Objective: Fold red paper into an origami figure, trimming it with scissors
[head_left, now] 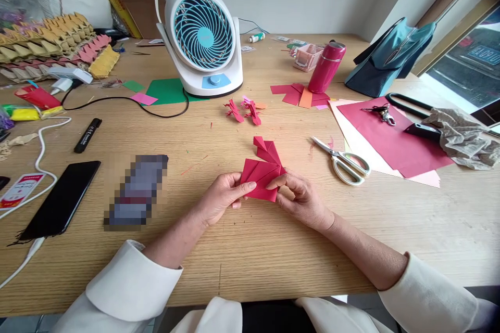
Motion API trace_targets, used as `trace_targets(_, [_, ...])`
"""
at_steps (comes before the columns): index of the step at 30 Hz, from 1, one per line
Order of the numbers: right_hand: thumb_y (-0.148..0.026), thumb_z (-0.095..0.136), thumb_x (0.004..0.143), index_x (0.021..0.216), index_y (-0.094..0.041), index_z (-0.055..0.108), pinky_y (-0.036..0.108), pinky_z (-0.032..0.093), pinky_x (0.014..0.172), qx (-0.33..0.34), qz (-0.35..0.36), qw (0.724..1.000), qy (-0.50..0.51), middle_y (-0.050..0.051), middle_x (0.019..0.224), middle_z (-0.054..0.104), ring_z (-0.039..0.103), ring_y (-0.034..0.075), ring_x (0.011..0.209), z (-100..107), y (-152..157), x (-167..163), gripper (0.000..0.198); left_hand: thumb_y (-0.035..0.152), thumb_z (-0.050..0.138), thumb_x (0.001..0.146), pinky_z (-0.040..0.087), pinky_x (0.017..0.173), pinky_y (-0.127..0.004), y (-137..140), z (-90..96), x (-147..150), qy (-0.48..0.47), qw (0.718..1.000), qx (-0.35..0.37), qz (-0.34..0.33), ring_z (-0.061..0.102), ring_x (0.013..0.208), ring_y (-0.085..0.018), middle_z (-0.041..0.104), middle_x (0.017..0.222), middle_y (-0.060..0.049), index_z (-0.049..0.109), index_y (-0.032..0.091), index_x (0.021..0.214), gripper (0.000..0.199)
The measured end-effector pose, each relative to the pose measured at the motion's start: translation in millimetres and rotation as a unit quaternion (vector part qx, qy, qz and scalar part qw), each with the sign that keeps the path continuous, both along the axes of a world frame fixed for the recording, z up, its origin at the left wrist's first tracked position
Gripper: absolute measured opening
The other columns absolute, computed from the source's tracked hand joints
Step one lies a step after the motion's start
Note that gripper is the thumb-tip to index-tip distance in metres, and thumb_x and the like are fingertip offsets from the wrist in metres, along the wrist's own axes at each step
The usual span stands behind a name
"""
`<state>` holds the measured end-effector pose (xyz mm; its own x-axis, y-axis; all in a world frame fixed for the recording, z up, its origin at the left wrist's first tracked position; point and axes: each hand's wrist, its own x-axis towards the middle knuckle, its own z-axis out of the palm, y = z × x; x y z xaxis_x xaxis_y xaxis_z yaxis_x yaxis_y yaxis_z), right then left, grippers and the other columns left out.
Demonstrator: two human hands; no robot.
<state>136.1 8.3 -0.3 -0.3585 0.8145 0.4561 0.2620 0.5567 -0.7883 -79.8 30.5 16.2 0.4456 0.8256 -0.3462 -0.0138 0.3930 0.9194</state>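
Observation:
A partly folded piece of red paper is held between both hands above the table, near its middle. My left hand pinches its left edge, thumb on top and fingers beneath. At the right edge, my right hand grips it with thumb and fingers close together. Creases run across the sheet, and a narrower folded flap sticks up at the top. Beyond it lie small red folded paper figures. To the right rest open scissors with white handles.
A white fan stands at the back, by a green paper sheet. A red flask stands on paper pieces. Large red paper lies at right. On the left are a black phone, a marker and cables.

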Motion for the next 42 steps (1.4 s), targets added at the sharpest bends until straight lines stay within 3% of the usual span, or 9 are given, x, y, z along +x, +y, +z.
trace_targets(5, [-0.02,0.062,0.092,0.091,-0.021,0.066,0.028,0.049,0.072,-0.006,0.006,1.0,-0.002,0.003,0.085,0.064,0.06,0.015,0.077,0.7,-0.6,1.5,0.004,0.045,0.081,0.072,0.025,0.043,-0.017,-0.4,-2.6,-0.9,0.014,1.0,0.018,-0.01,0.035,0.056,-0.004,0.061,0.08,-0.004,0.071,0.01,0.1,0.045])
trace_targets(11, [-0.033,0.069,0.089,0.086,-0.022,0.066,0.032,0.05,0.075,-0.097,-0.012,0.993,0.07,0.004,0.083,0.065,0.059,0.016,0.077,-3.6,1.8,1.0,0.012,0.043,0.083,0.069,0.028,0.043,-0.016,-0.9,-2.8,0.5,0.019,1.0,0.018,-0.003,0.039,0.057,-0.006,0.059,0.074,-0.002,0.072,0.01,0.093,0.042])
trace_targets(18, [-0.049,0.077,0.08,0.08,-0.022,0.061,0.03,0.052,0.07,-0.228,-0.02,0.956,0.184,0.002,0.077,0.066,0.061,0.015,0.071,-3.0,2.9,-6.4,0.031,0.041,0.079,0.073,0.039,0.044,-0.018,-3.2,-4.0,3.1,0.046,0.996,0.063,-0.039,0.048,0.057,-0.009,0.063,0.074,-0.003,0.072,0.013,0.092,0.034])
trace_targets(24, [-0.049,0.081,0.074,0.078,-0.022,0.059,0.029,0.053,0.068,-0.262,-0.027,0.938,0.227,0.0,0.074,0.066,0.062,0.013,0.067,-2.8,6.2,-9.3,0.036,0.047,0.069,0.08,0.046,0.044,-0.021,-6.3,-6.5,4.6,0.095,0.989,0.094,-0.061,0.06,0.066,-0.015,0.069,0.083,-0.008,0.068,0.012,0.094,0.037])
trace_targets(27, [-0.046,0.083,0.073,0.076,-0.021,0.058,0.027,0.051,0.065,-0.264,-0.044,0.935,0.232,-0.001,0.071,0.065,0.06,0.012,0.065,-6.0,7.7,-8.6,0.035,0.053,0.059,0.087,0.045,0.045,-0.022,-8.7,-8.0,5.3,0.141,0.976,0.15,-0.063,0.06,0.065,-0.016,0.069,0.084,-0.008,0.067,0.013,0.098,0.043])
trace_targets(31, [-0.046,0.082,0.074,0.074,-0.022,0.058,0.028,0.051,0.066,-0.27,-0.058,0.936,0.218,0.0,0.074,0.066,0.06,0.013,0.068,-7.4,7.5,-9.7,0.034,0.051,0.074,0.077,0.041,0.053,-0.024,-12.3,-10.7,8.7,0.25,0.929,0.274,-0.009,0.056,0.061,-0.014,0.067,0.074,-0.004,0.069,0.013,0.086,0.039])
trace_targets(34, [-0.047,0.081,0.074,0.074,-0.022,0.058,0.028,0.051,0.065,-0.268,-0.058,0.937,0.218,0.0,0.073,0.066,0.06,0.013,0.067,-7.5,7.2,-11.1,0.034,0.045,0.075,0.078,0.041,0.057,-0.025,-13.5,-12.0,11.2,0.27,0.913,0.304,0.015,0.055,0.061,-0.014,0.066,0.07,-0.003,0.069,0.015,0.082,0.031])
trace_targets(38, [-0.047,0.08,0.075,0.074,-0.022,0.057,0.028,0.049,0.064,-0.255,-0.061,0.94,0.219,0.0,0.073,0.065,0.058,0.013,0.067,-9.1,7.8,-10.9,0.034,0.041,0.079,0.074,0.046,0.065,-0.027,-10.3,-6.2,8.7,0.26,0.921,0.289,0.018,0.062,0.072,-0.018,0.07,0.081,-0.004,0.067,0.017,0.095,0.034])
trace_targets(42, [-0.047,0.077,0.079,0.075,-0.021,0.057,0.026,0.044,0.059,-0.244,-0.068,0.95,0.184,0.0,0.072,0.062,0.054,0.013,0.065,-10.4,5.6,-8.4,0.033,0.044,0.083,0.069,0.051,0.066,-0.026,-5.6,2.0,1.8,0.208,0.93,0.299,0.052,0.067,0.094,-0.023,0.067,0.114,-0.011,0.051,0.02,0.127,0.071])
